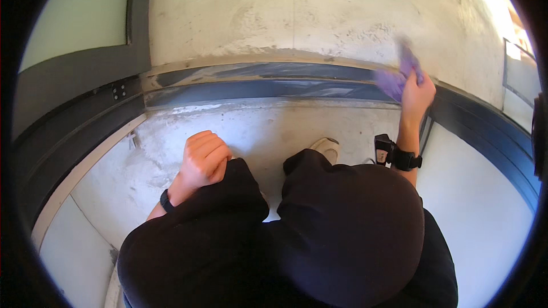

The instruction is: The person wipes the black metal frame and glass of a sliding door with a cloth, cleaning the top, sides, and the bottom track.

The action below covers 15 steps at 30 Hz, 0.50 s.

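Near the right end of a dark sill frame (245, 72), my right hand (418, 94) is closed round a purple cloth (391, 84). The cloth is smeared by motion, and its edges hang at the sill, though I cannot tell whether it touches. Pale dusty streaks mark the sill's two dark rails. My left hand (204, 157) is curled into a fist beside my left knee, with no object showing in it. A dark band circles the left wrist. On the right forearm is a black strapped device (399, 157).
Beyond the sill lies a pale, scuffed floor (297, 11). Dark frame posts (68, 88) stand at the left, and another dark frame piece (485, 137) runs along the right. White panels (462, 177) flank me. My light shoe (327, 148) rests on the dusty floor below.
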### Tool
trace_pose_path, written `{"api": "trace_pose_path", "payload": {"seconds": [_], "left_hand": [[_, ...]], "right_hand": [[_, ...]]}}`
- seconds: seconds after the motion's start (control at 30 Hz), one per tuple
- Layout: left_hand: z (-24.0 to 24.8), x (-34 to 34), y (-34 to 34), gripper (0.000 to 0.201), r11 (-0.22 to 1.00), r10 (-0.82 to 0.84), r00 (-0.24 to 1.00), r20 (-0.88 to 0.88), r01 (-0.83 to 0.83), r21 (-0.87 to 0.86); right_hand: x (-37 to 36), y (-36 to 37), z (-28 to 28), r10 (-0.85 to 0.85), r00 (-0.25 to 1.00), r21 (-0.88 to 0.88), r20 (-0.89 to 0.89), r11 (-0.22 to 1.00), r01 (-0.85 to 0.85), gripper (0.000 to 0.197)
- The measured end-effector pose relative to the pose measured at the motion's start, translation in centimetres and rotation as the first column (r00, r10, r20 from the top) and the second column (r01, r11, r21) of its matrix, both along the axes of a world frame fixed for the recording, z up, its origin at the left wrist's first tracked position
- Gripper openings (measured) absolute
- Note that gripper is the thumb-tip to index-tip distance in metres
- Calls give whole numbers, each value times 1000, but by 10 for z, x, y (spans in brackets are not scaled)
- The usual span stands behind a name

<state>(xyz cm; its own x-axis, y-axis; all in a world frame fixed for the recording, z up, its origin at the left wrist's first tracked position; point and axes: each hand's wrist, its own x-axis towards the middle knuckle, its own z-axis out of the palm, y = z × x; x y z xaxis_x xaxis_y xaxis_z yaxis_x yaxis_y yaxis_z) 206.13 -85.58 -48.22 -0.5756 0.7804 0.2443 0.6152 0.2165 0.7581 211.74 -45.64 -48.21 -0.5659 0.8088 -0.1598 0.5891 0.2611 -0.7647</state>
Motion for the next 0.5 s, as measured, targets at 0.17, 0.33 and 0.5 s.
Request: {"api": "trace_pose_path", "payload": {"seconds": [0.17,0.33,0.5], "left_hand": [[0,2,6,13,1000,-16,1000,4,16,26],[-1,-4,4,14,997,-18,997,-71,22,68],[-2,-5,-13,14,991,81,992,-91,-70,118]], "right_hand": [[-10,-91,-39,447,716,248,536,727,-640,23],[-39,-120,-14,684,714,31,-145,725,-688,31],[0,-19,-21,-38,965,140,-261,987,77,18]]}}
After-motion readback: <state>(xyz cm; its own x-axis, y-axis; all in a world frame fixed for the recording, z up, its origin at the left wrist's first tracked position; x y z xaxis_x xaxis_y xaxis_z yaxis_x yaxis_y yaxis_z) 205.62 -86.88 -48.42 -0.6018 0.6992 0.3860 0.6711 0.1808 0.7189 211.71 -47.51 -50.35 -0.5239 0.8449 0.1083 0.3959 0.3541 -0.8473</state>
